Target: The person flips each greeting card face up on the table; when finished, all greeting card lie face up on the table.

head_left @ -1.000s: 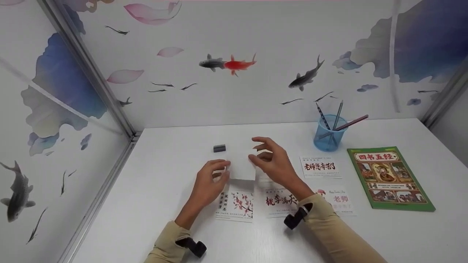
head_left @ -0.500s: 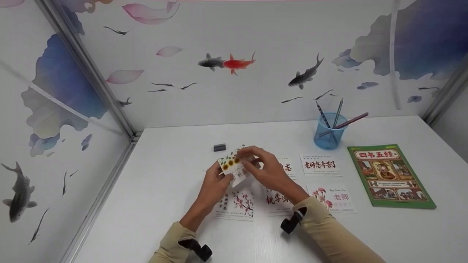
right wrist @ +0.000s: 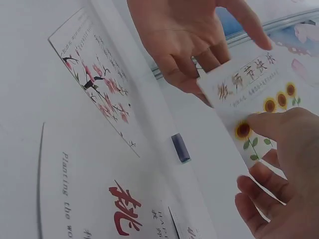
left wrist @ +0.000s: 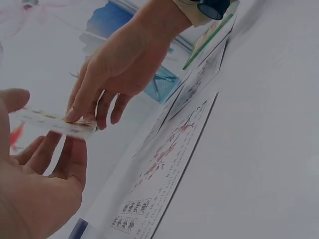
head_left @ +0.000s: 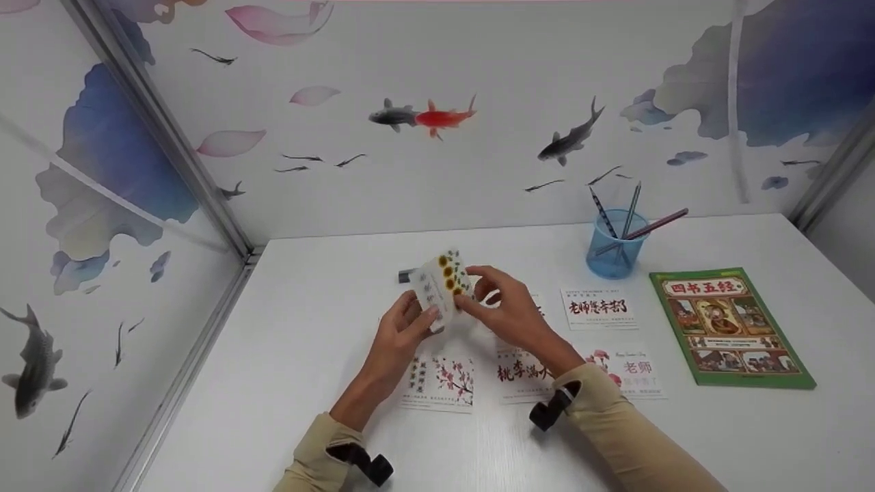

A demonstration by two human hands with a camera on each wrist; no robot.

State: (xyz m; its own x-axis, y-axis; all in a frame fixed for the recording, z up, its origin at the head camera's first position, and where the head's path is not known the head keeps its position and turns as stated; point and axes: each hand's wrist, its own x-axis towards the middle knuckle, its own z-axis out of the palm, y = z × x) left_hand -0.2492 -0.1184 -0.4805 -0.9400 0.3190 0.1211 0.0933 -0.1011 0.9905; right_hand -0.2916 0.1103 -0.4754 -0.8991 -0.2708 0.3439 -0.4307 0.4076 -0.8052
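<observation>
A small white greeting card point(head_left: 427, 290) with a row of sunflowers and printed characters is held up above the table, between both hands. My left hand point(head_left: 396, 338) pinches its lower left part, thumb on the face and fingers behind. On the other side, my right hand point(head_left: 513, 311) pinches the sunflower edge. The right wrist view shows the right thumb pressed on one sunflower of the card point(right wrist: 254, 84). Below the hands lie a plum-blossom card point(head_left: 444, 386) and a red-lettered card point(head_left: 526, 383); the right arm covers part of the latter.
Another red-lettered card point(head_left: 599, 309) and a pink-flower card point(head_left: 636, 379) lie to the right. Beyond them are a green-bordered book point(head_left: 735, 331) and a blue mesh cup point(head_left: 612, 263) with several pencils. A dark grey eraser-like block point(head_left: 404, 276) sits partly behind the held card.
The card showed its blank back at first. It has been turned over to its sunflower side, then rotated and raised slightly, with both hands still on it.
</observation>
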